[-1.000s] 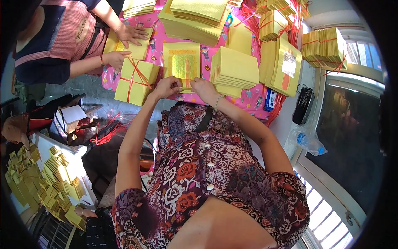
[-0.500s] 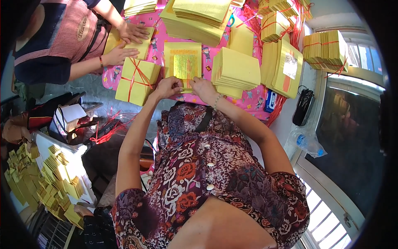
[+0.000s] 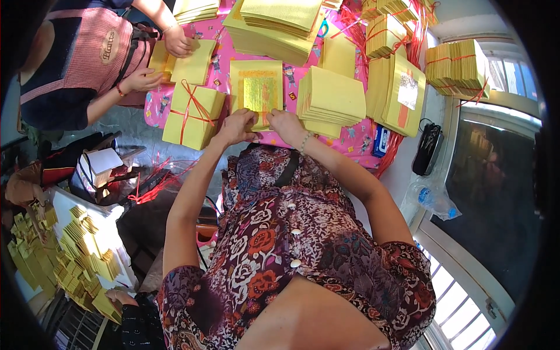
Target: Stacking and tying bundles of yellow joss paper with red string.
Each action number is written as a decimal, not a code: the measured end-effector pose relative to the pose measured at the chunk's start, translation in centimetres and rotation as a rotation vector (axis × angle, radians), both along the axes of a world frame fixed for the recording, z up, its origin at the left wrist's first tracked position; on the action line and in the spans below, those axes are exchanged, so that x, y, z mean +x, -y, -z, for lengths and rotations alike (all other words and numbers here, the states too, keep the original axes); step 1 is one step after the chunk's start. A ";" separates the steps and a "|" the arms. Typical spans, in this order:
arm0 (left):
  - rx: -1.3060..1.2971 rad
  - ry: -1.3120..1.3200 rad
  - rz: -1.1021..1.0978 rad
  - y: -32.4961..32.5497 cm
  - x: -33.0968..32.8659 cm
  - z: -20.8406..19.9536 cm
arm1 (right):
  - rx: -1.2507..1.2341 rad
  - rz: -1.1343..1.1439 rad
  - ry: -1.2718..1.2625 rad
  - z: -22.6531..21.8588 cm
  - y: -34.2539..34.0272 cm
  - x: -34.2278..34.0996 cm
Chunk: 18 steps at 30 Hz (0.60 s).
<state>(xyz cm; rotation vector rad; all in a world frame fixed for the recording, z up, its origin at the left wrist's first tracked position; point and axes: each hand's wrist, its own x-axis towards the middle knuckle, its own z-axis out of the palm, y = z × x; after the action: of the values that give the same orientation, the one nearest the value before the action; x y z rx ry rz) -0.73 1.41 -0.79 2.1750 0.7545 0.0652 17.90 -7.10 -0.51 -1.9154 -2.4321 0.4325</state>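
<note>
The yellow paper sheet (image 3: 256, 73) with its gold square (image 3: 260, 96) lies at upper centre of the frame, in the same place on the pink counter (image 3: 290, 87). At its lower edge, the left hand (image 3: 239, 126) has turned and dropped slightly; the right hand (image 3: 286, 126) stays. Both are curled, slightly apart; whether they pinch, I cannot tell. The edge work seems unfinished. At upper left, the co-worker's hands (image 3: 178, 44) no longer press flat.
</note>
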 end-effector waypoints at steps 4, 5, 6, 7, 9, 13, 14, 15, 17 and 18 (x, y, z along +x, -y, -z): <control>-0.002 0.033 -0.052 0.1 -0.2 0.4 | -0.003 0.016 -0.009 -0.1 -0.1 -0.1; -0.003 0.032 -0.053 0.1 -0.3 0.6 | -0.003 0.014 -0.010 -0.1 -0.1 -0.1; -0.075 0.048 -0.068 -0.1 -0.3 0.9 | -0.006 0.019 -0.028 -0.2 -0.1 0.0; -0.146 0.066 -0.080 -0.3 -0.2 1.0 | -0.008 0.026 -0.045 -0.1 -0.1 0.1; -0.179 0.055 -0.100 -0.4 0.0 1.3 | -0.012 0.027 -0.053 -0.1 0.1 0.1; -0.177 -0.048 -0.128 -0.6 0.5 0.6 | 0.059 0.047 -0.089 -1.3 0.9 -0.1; -0.177 -0.049 -0.132 -0.7 0.3 0.9 | 0.060 0.043 -0.090 -2.1 1.3 -0.4; -0.230 -0.038 -0.150 -0.8 0.2 1.1 | 0.066 0.121 -0.122 -3.0 1.9 -0.6; -0.273 -0.022 -0.167 -1.0 -0.1 1.8 | 0.083 0.198 -0.152 -3.6 3.0 -0.7; -0.304 0.012 -0.177 -1.1 -0.2 2.2 | 0.042 0.282 -0.189 -3.4 3.5 -0.6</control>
<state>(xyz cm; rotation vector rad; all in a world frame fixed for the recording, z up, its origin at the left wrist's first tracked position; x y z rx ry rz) -0.95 2.50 -2.94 1.8171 0.8873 0.0510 17.32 -10.64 2.92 -2.0529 -2.0035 0.5172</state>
